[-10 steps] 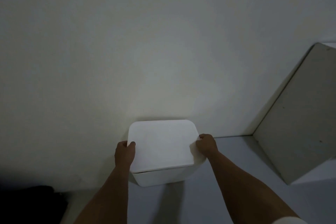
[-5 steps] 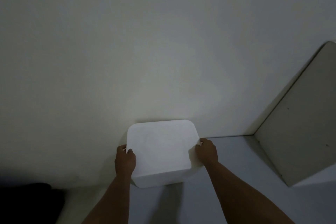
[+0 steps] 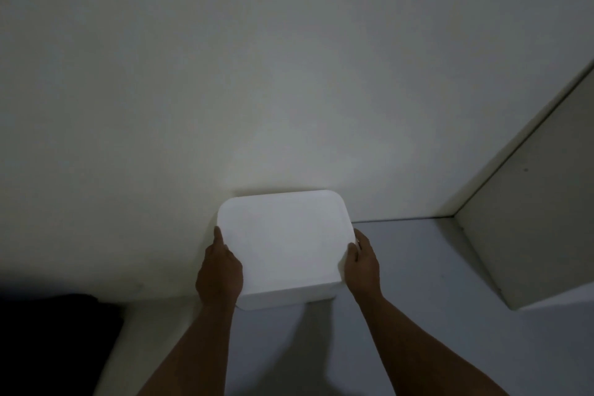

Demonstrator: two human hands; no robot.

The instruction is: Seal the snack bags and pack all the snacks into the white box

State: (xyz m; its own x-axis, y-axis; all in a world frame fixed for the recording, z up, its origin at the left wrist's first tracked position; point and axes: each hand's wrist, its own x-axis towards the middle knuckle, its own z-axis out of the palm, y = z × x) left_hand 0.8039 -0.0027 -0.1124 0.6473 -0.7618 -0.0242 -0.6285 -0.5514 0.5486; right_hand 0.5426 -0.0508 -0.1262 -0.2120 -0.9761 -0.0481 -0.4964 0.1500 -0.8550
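The white box (image 3: 284,244) stands against the wall on a pale surface, with its white lid lying flat on top. My left hand (image 3: 219,270) holds the box's left side, its index finger stretched along the lid's edge. At the right side my right hand (image 3: 362,264) holds the box, thumb on the lid's edge. No snack bags are in sight; the box's inside is hidden by the lid.
A plain pale wall (image 3: 289,74) rises right behind the box. A grey panel (image 3: 530,219) leans at the right. A dark shape (image 3: 54,341) fills the lower left corner. The pale surface (image 3: 434,315) stretches in front and to the right.
The lid, tilted with a gap at the front a second ago, now lies flat on the box. Both hands have slid a little toward me along the box's sides.
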